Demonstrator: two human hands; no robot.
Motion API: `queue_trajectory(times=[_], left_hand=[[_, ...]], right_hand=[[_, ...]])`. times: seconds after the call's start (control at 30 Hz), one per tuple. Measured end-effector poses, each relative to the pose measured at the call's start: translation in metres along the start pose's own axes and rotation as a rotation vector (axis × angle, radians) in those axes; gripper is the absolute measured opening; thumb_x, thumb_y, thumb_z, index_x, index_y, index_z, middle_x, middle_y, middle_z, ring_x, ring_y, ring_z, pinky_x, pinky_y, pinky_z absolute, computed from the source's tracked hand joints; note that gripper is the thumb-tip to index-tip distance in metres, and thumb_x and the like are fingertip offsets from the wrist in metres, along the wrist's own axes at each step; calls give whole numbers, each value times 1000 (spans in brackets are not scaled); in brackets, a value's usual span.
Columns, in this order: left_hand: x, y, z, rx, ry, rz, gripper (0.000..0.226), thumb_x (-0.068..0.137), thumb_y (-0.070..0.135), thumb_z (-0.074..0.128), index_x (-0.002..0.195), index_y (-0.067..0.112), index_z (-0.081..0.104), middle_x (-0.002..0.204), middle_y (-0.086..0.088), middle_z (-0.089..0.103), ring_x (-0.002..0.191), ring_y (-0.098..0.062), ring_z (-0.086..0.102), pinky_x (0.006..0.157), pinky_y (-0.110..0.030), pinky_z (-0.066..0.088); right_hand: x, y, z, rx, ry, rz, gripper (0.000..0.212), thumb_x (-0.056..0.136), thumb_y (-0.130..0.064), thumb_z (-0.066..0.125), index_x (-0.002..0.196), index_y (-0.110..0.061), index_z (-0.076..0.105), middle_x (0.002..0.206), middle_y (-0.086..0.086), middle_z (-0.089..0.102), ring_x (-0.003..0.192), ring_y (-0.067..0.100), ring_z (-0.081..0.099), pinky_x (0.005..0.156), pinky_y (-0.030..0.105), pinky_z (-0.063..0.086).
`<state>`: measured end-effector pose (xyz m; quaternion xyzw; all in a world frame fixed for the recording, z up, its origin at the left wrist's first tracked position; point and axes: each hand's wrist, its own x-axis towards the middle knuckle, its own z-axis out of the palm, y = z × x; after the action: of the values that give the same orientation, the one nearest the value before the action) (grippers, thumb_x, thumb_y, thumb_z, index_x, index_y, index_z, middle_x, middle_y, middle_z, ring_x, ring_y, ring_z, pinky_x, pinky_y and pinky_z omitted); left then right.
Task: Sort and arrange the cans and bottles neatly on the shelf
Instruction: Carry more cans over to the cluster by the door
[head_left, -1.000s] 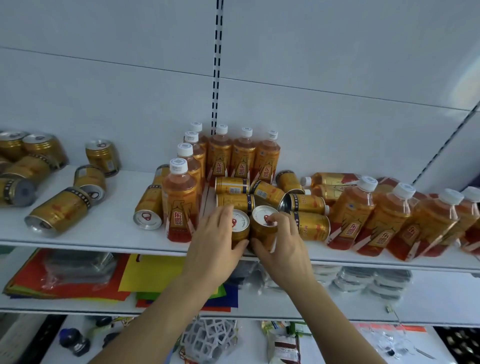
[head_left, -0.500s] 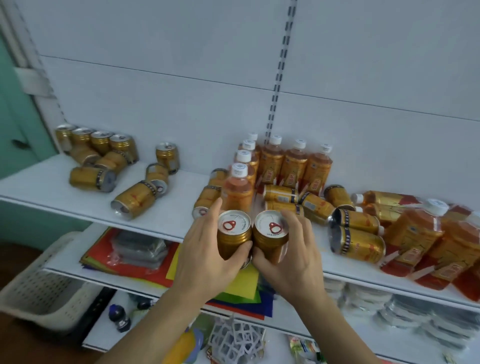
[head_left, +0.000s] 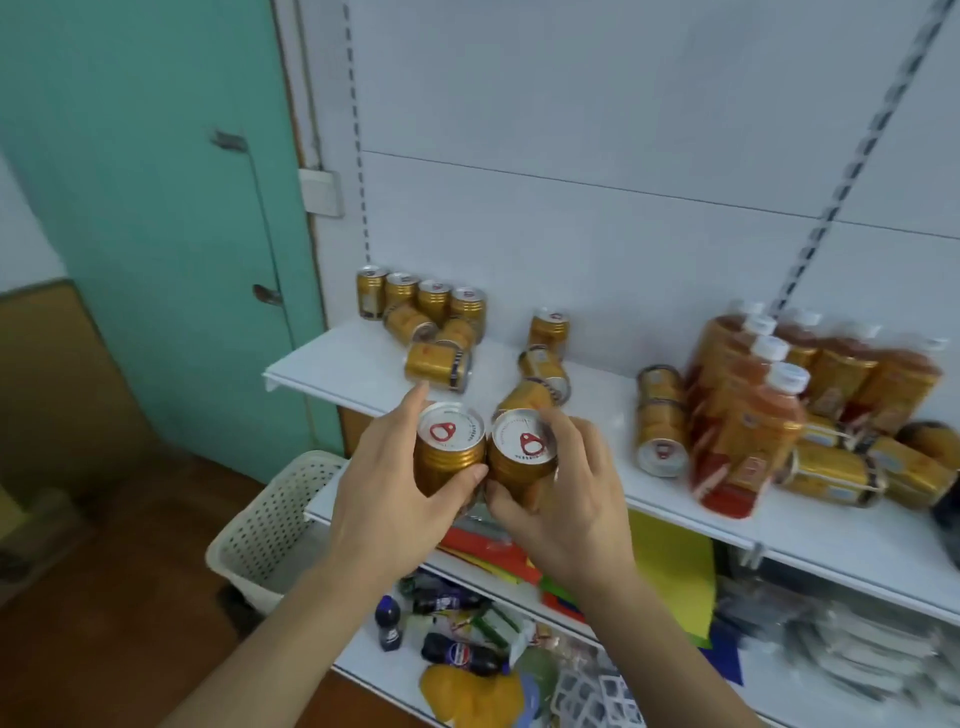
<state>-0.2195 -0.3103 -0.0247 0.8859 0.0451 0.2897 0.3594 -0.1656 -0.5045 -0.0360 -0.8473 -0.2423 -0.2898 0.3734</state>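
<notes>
My left hand grips one upright gold can and my right hand grips a second gold can. The two cans touch side by side in front of the white shelf, near its left end. A row of upright gold cans stands at the shelf's back left, with several more lying on their sides in front of them. Orange bottles with white caps stand in a cluster to the right, with more gold cans lying around them.
A white perforated basket sits on the floor below the shelf's left end. Lower shelves hold coloured paper, small dark bottles and packaged goods. A green door is at the left.
Both hands lifted a can each off the shelf beside the bottles and carried them leftward. The view swung left, so the left can group is now just behind my hands.
</notes>
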Motion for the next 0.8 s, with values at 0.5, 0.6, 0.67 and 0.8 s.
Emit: queue_trajectory(times=[0.5, 0.6, 0.67, 0.8], left_hand=[[134, -155, -67, 66, 20, -131, 94, 82, 53, 85, 158, 44, 30, 153, 11, 53, 135, -16, 54, 105, -34, 47], [171, -178, -66, 69, -9, -168, 95, 83, 50, 86, 159, 43, 29, 154, 12, 53, 136, -17, 54, 106, -37, 46], [192, -191, -63, 54, -15, -178, 95, 82, 48, 87, 159, 42, 30, 154, 12, 53, 136, -17, 54, 106, -34, 44], [222, -220, -51, 3, -88, -187, 95, 82, 41, 89, 159, 39, 33, 152, 11, 56, 136, -17, 55, 108, -35, 45]], right_hand=[[116, -64, 179, -65, -89, 8, 80, 75, -49, 83, 143, -17, 56, 129, -2, 62, 122, 18, 51, 104, 33, 45], [144, -63, 209, -85, -85, 9, 80, 74, -51, 83, 141, -17, 56, 129, -1, 64, 123, 19, 50, 107, 39, 48], [160, -59, 226, -116, -102, 17, 80, 74, -53, 82, 140, -17, 57, 129, 0, 66, 123, 20, 51, 110, 42, 49], [180, -51, 255, -184, -159, 74, 79, 74, -49, 85, 139, -14, 59, 126, 4, 69, 121, 26, 56, 107, 45, 51]])
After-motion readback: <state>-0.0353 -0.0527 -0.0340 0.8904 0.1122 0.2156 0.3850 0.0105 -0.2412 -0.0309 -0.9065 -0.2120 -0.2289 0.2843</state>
